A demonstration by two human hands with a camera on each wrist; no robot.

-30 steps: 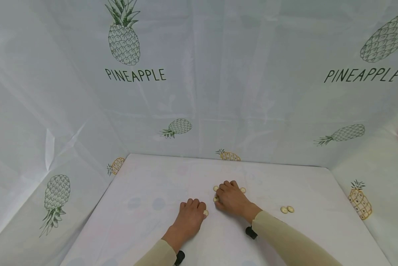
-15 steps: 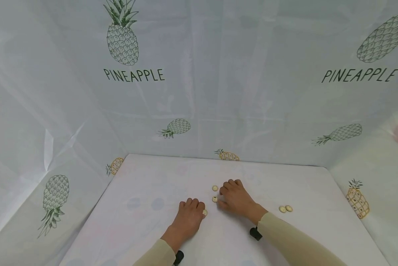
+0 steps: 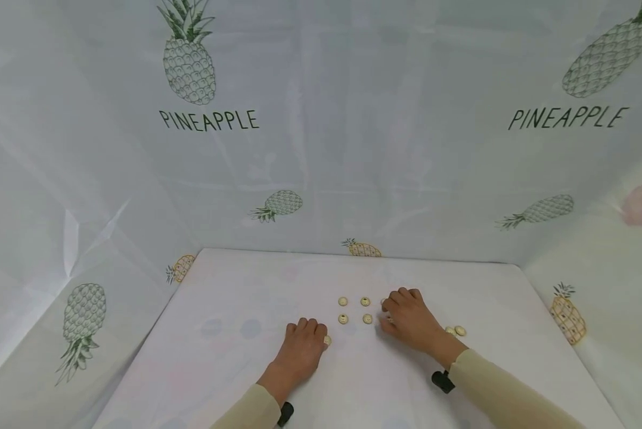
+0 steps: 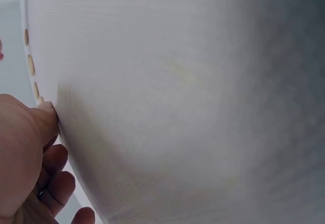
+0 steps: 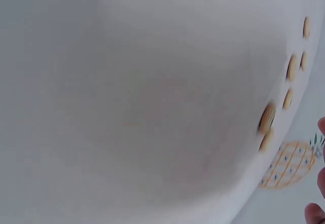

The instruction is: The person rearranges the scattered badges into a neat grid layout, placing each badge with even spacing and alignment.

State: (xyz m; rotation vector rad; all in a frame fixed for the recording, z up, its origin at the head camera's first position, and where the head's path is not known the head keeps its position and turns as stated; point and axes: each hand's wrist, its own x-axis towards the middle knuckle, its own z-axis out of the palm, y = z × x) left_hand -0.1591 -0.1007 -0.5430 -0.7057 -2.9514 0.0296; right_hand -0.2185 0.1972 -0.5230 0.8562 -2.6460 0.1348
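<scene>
Fingers parted, the right hand (image 3: 411,320) is hovering at the right end of two rows of pale discs (image 3: 367,319) on the table (image 3: 492,381), probably needing straight, light lifts, while the left hand (image 3: 301,350) is resting curled beside a nearer disc (image 3: 327,340), any pinch unclear.

"PINEAPPLE" (image 3: 209,120), twice on the backdrop sheet (image 3: 342,149).
Dark capitals spell the word once at left, under a drawn pineapple (image 3: 189,71), and again at right, under a second, tilted drawing (image 3: 607,58); any marks on the round pieces (image 3: 343,319) seem too tiny to read.
</scene>
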